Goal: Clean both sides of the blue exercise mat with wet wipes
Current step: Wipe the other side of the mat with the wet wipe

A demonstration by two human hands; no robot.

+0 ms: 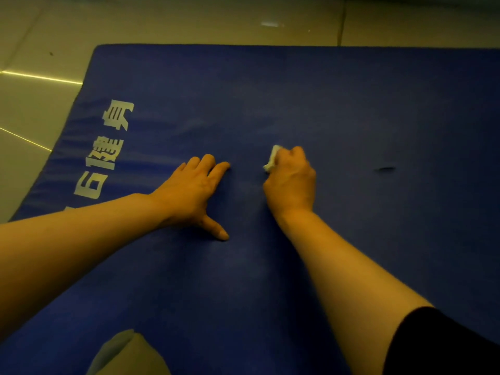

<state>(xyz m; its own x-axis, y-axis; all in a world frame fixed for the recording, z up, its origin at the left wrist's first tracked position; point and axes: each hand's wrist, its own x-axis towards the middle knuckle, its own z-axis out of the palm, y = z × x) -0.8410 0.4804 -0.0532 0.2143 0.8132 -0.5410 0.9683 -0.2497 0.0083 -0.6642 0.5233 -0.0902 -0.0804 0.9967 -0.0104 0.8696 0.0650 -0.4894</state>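
Blue exercise mat (297,104) lies flat on the tiled floor (40,109), printed side up. We judge the first side is mid-wipe; flipping not yet done. Wet wipe (271,159) bunched in our right hand (290,182), grip curled tight round it, pressed to the mat near its middle. Left hand (193,192) flat just beside, fingers spread, bracing. Dark mark (384,169) off to the right: next stroke probably sweeps there, with firm pressure

The exercise mat (324,104) lies on the tiled floor (40,36). The left hand (194,190) rests flat on the mat, left of the right hand (292,182) (wet wipe (272,159) beneath its fingers).
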